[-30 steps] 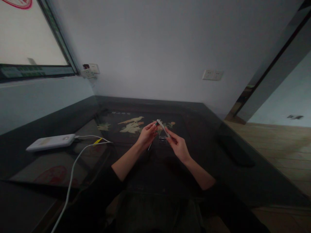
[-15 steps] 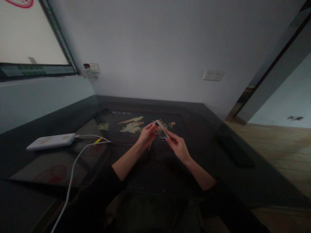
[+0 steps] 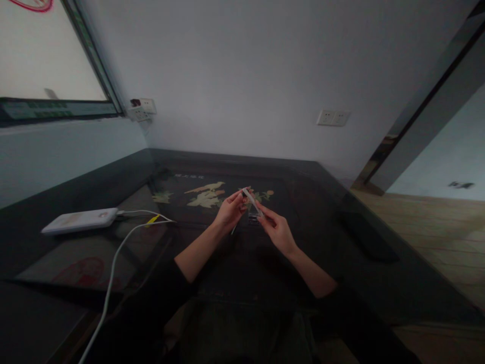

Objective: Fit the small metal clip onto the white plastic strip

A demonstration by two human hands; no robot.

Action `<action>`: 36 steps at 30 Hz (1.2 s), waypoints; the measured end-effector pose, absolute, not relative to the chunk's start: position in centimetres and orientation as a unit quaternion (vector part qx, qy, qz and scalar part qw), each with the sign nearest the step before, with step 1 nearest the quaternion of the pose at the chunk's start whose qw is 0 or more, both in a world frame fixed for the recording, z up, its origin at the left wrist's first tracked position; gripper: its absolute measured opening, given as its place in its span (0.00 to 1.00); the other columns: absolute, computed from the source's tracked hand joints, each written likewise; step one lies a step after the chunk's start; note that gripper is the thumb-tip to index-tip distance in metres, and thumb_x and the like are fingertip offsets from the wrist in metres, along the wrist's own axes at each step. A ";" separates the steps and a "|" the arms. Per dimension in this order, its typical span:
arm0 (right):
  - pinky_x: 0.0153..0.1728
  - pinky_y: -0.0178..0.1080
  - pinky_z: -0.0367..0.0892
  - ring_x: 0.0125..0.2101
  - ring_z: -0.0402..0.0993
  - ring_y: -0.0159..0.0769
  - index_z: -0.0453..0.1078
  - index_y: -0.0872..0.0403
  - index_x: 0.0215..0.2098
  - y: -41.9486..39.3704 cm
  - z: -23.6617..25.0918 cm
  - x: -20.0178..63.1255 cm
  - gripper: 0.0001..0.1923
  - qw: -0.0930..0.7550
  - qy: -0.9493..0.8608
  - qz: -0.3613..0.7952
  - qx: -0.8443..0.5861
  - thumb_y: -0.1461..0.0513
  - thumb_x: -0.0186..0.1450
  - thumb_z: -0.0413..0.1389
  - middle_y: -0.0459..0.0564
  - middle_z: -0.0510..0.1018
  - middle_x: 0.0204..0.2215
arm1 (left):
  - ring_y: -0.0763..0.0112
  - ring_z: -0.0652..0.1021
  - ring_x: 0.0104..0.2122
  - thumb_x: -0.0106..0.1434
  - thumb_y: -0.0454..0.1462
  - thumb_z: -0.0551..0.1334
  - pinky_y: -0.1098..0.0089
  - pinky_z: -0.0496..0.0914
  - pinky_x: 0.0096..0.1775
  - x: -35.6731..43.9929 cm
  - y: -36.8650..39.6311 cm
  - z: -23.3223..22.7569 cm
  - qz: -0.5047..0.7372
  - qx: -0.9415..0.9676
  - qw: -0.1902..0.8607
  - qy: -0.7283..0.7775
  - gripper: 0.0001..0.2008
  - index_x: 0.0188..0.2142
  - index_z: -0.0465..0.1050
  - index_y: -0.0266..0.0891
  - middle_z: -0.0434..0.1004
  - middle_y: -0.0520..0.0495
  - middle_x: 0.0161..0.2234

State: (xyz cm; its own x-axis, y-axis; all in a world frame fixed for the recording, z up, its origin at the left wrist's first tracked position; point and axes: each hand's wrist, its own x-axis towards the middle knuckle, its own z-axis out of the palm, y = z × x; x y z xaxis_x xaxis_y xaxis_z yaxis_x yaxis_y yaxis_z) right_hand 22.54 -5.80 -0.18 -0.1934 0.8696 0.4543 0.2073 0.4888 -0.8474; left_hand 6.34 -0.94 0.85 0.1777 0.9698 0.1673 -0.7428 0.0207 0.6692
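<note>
Up over the dark glass table (image 3: 341,242), both hands meet on a slim white stick (image 3: 251,201). The left hand (image 3: 228,210) pinches its upper end between thumb and fingertips; the right hand (image 3: 277,230) pinches the lower end, its other fingers curled. A thin dark rod (image 3: 234,228) slants down below the left hand. To the left lie a white power bank (image 3: 79,220) and a white cable (image 3: 113,263). Pale writing by the bird picture (image 3: 206,194) is too blurred to read.

two hands (image 3: 229,211), one power bank (image 3: 79,220)
</note>
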 end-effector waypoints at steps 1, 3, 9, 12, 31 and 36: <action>0.42 0.42 0.73 0.45 0.75 0.42 0.67 0.53 0.58 -5.9 -0.1 22.5 0.23 0.500 -0.699 0.336 -0.385 0.61 0.64 0.54 0.51 0.81 0.40 | 0.82 0.69 0.26 0.49 0.35 0.72 0.79 0.61 0.25 6.4 -0.9 0.9 0.619 0.327 0.692 0.178 0.15 0.38 0.79 0.34 0.78 0.43 0.39; 0.37 0.39 0.73 0.40 0.76 0.40 0.67 0.54 0.58 -6.1 0.1 22.3 0.24 0.494 -0.697 0.347 -0.387 0.61 0.64 0.55 0.51 0.81 0.36 | 0.81 0.70 0.26 0.50 0.35 0.71 0.79 0.61 0.25 6.4 -0.9 1.0 0.622 0.321 0.689 0.188 0.14 0.38 0.79 0.34 0.78 0.43 0.39; 0.31 0.37 0.72 0.37 0.75 0.40 0.67 0.53 0.58 -5.9 0.2 22.6 0.23 0.497 -0.688 0.338 -0.408 0.61 0.64 0.54 0.52 0.80 0.37 | 0.82 0.69 0.25 0.49 0.34 0.72 0.80 0.61 0.25 6.4 -1.0 0.9 0.620 0.320 0.693 0.182 0.15 0.38 0.78 0.33 0.76 0.46 0.32; 0.33 0.39 0.73 0.41 0.75 0.42 0.67 0.53 0.58 -5.5 0.1 22.9 0.23 0.504 -0.684 0.321 -0.418 0.61 0.64 0.54 0.52 0.80 0.41 | 0.82 0.69 0.24 0.49 0.34 0.72 0.80 0.62 0.25 6.3 -0.9 0.7 0.620 0.318 0.692 0.189 0.15 0.37 0.78 0.33 0.74 0.49 0.28; 0.16 0.29 0.50 0.16 0.52 0.22 0.66 0.54 0.59 -5.9 0.2 22.5 0.27 0.482 -0.674 0.399 -0.393 0.57 0.63 0.56 0.44 0.70 0.24 | 0.84 0.67 0.23 0.47 0.36 0.73 0.80 0.60 0.24 6.4 -1.0 1.1 0.628 0.327 0.682 0.184 0.17 0.37 0.78 0.31 0.76 0.46 0.31; 0.19 0.31 0.60 0.21 0.64 0.29 0.68 0.55 0.58 -5.3 0.2 23.0 0.25 0.500 -0.680 0.341 -0.414 0.58 0.63 0.55 0.51 0.77 0.30 | 0.83 0.68 0.23 0.47 0.36 0.74 0.80 0.62 0.25 6.3 -1.0 0.8 0.626 0.326 0.679 0.200 0.17 0.37 0.78 0.33 0.72 0.51 0.25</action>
